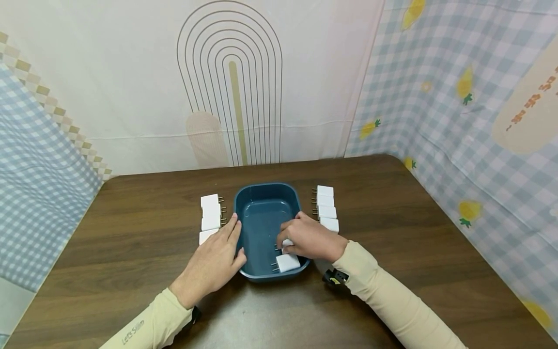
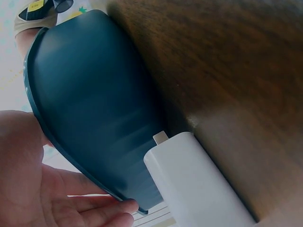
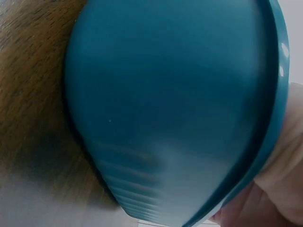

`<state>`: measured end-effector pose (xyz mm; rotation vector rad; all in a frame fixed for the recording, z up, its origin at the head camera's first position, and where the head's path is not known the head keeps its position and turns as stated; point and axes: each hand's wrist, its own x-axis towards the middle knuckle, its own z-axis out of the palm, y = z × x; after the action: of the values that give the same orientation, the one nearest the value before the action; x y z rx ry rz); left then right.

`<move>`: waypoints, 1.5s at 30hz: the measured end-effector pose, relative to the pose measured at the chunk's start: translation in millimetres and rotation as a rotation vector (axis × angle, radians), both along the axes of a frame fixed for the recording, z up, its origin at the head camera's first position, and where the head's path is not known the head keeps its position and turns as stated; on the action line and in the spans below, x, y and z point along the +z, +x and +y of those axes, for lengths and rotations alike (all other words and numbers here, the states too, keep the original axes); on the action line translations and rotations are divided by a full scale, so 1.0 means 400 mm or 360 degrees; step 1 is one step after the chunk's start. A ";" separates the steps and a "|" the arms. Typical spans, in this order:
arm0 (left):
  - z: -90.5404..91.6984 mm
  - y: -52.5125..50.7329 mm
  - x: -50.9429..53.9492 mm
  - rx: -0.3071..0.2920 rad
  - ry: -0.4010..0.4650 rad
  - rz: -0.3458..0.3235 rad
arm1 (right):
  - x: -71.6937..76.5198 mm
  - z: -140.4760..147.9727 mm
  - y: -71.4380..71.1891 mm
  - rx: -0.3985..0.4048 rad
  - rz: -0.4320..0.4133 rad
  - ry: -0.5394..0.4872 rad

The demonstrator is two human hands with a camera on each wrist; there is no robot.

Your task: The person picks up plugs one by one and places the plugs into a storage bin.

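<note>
A dark teal plastic basin stands on the table, with a white plug adapter lying in its near right corner, prongs pointing left. My right hand reaches over the basin's right rim and pinches a second white plug adapter just behind the first. My left hand rests along the basin's left rim, its fingers straight. Beside that hand lies another white plug adapter, partly cut off in the left wrist view. The basin wall hides the right fingertips in the right wrist view.
Several white plug adapters line up left of the basin, prongs toward it. Another row of adapters lies to its right. The brown wooden table meets fabric hangings at the back and sides.
</note>
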<state>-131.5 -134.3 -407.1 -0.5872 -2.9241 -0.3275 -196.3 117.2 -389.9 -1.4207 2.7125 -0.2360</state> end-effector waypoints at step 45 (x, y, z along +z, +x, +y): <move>0.000 -0.002 0.000 -0.0009 -0.0008 0.0009 | 0.024 0.023 -0.009 -0.0047 0.0206 -0.0165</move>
<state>-132.3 -134.4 -407.0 -0.5961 -2.9189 -0.3189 -199.8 126.3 -380.2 -1.4722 2.8656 -0.3011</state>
